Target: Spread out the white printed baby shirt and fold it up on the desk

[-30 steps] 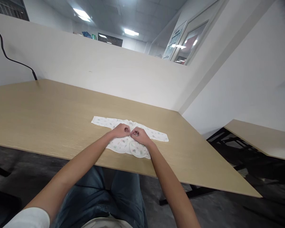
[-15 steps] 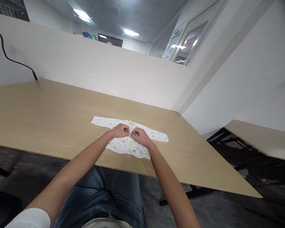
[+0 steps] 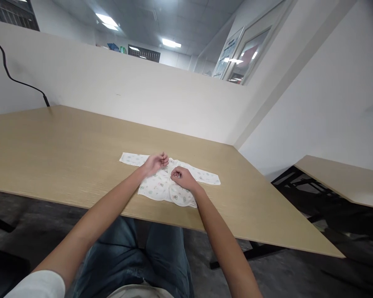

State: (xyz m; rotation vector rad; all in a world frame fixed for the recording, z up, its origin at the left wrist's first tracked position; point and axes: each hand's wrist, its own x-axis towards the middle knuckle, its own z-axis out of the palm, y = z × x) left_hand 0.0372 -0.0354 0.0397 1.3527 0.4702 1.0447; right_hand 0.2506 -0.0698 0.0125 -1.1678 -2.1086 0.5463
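A small white baby shirt (image 3: 155, 188) with a scattered print lies flat, sleeves spread to both sides and its front opening running down the middle. Over its upper left part, near the collar, my left hand (image 3: 156, 162) is turned partly palm-up, fingers loosely bent and apart, with nothing in them. My right hand (image 3: 184, 178) rests on the shirt's right front, thumb and forefinger pinched at the edge of the centre opening. The fingertips hide the exact bit of cloth between them.
The wooden table (image 3: 81, 149) reaches from me to a white partition (image 3: 161, 99). A black cable (image 3: 25, 83) hangs down at the far left. Another table (image 3: 345, 178) stands to the right, beyond a gap.
My left hand has let go of the shirt's centre opening, risen toward the collar and turned over, its fingers opening. My right hand has stayed in place.
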